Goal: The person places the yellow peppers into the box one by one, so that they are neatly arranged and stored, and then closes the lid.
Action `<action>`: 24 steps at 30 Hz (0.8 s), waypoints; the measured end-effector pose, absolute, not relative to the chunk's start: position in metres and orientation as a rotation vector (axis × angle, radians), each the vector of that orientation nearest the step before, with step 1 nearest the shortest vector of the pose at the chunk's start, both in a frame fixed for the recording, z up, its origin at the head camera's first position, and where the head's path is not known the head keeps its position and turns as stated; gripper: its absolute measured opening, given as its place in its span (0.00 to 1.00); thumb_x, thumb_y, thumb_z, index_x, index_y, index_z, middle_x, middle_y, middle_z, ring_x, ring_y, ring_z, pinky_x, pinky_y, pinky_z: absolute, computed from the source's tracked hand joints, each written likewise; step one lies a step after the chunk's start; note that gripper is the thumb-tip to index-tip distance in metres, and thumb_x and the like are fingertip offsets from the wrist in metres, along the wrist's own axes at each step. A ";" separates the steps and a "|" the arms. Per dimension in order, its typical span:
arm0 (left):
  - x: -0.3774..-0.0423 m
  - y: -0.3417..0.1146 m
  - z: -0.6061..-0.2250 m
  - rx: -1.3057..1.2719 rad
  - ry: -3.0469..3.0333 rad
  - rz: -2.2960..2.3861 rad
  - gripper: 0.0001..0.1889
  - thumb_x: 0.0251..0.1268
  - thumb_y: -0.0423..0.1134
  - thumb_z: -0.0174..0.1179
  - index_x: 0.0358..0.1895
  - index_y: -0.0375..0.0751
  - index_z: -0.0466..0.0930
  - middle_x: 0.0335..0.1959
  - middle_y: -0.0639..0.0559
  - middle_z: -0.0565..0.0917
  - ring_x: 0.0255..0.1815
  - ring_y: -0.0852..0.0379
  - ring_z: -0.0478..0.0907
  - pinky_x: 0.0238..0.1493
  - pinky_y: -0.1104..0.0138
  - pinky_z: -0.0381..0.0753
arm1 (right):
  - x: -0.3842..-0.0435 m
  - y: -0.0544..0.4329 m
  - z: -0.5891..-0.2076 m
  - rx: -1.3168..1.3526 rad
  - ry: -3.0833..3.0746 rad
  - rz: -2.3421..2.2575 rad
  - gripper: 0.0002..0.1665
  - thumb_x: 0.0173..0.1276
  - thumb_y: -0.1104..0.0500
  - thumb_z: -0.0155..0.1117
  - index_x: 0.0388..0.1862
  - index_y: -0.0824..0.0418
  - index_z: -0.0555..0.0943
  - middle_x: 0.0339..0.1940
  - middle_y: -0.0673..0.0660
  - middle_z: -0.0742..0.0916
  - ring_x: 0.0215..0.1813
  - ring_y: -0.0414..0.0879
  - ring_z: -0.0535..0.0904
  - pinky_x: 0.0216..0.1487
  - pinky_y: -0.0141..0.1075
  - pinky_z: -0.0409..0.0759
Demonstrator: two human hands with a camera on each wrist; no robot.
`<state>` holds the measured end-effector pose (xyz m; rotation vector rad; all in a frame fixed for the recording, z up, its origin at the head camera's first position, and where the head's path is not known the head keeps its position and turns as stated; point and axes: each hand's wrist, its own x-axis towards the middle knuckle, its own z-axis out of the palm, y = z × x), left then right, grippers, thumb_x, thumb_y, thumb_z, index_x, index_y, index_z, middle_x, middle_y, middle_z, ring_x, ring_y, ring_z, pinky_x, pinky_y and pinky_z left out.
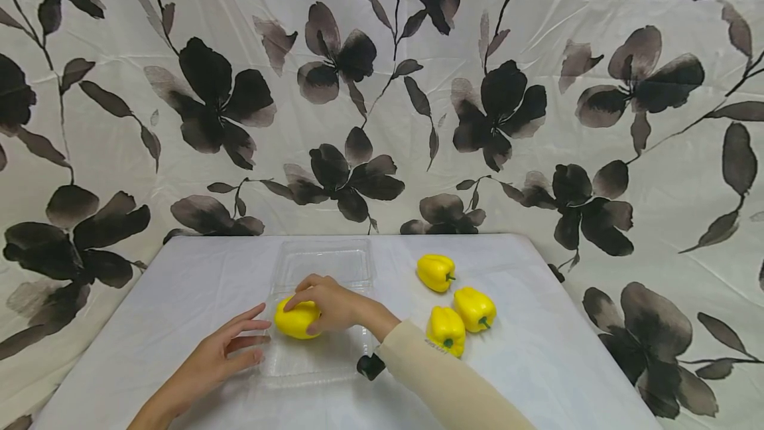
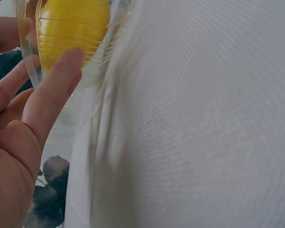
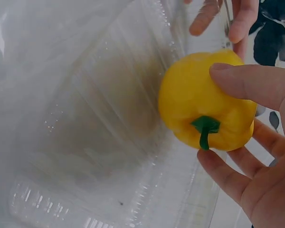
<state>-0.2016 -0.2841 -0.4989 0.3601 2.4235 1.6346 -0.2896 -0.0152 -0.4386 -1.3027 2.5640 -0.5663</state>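
Note:
My right hand [image 1: 334,305] grips a yellow bell pepper [image 1: 296,318] with thumb and fingers around it, inside the left part of a clear plastic clamshell box [image 1: 316,367]. In the right wrist view the pepper [image 3: 199,99] has its green stem toward the camera, and the thumb lies across its side. My left hand [image 1: 221,357] has its fingers extended at the box's left edge, with fingertips right by the clear wall. Through that ribbed wall the yellow pepper [image 2: 76,28] shows in the left wrist view, just beyond the left hand's fingers [image 2: 52,92].
Three more yellow bell peppers lie right of the box: a far one [image 1: 436,273], a right one [image 1: 475,309] and a near one [image 1: 446,330] partly behind the right sleeve. The box's lid [image 1: 325,264] lies open toward the back. A white cloth [image 1: 197,271] covers the table.

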 end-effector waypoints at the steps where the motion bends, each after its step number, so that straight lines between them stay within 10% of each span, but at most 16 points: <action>1: -0.202 -0.284 -0.499 0.352 2.422 1.636 0.27 0.71 0.40 0.71 0.71 0.43 0.78 0.88 0.42 0.53 0.69 0.40 0.80 0.56 0.70 0.87 | -0.290 -0.015 -0.439 -1.295 2.564 -0.574 0.30 0.67 0.60 0.78 0.68 0.46 0.85 0.70 0.53 0.79 0.67 0.46 0.71 0.64 0.31 0.70; 24: -0.201 -0.283 -0.499 0.367 2.420 1.647 0.26 0.71 0.39 0.71 0.70 0.43 0.78 0.88 0.44 0.52 0.68 0.39 0.80 0.55 0.70 0.87 | -0.287 -0.015 -0.446 -1.266 2.574 -0.595 0.30 0.69 0.58 0.78 0.69 0.46 0.84 0.70 0.53 0.80 0.64 0.45 0.70 0.58 0.28 0.68</action>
